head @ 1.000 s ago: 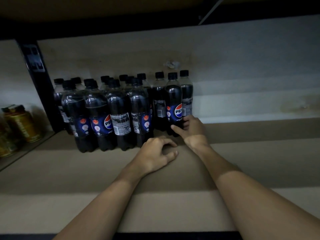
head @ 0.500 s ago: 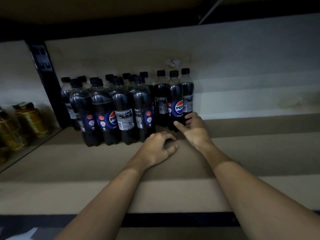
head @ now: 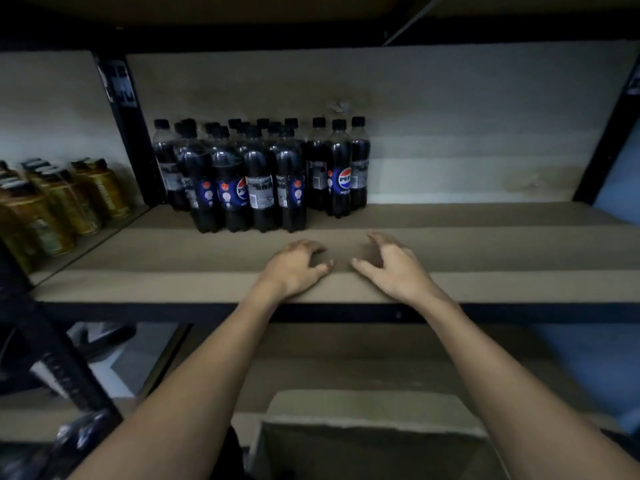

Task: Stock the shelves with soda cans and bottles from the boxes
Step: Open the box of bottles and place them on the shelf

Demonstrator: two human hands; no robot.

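Several dark Pepsi bottles (head: 263,174) with black caps stand in a tight block at the back left of the brown shelf board (head: 485,244). The rightmost bottle (head: 339,178) shows its Pepsi logo. My left hand (head: 294,268) hangs over the shelf's front part, fingers loosely curled, holding nothing. My right hand (head: 391,265) is beside it, fingers spread and relaxed, also empty. Both hands are well in front of the bottles, apart from them.
Gold cans (head: 62,202) fill the neighbouring bay at the left, behind a black upright post (head: 128,126). A cardboard box (head: 374,438) sits below, between my forearms. The right half of the shelf holds nothing. A lower shelf shows beneath.
My right hand let go of the rightmost bottle and both hands drew back toward the shelf's front edge. The view pulled back and down, revealing the lower shelf and the box.
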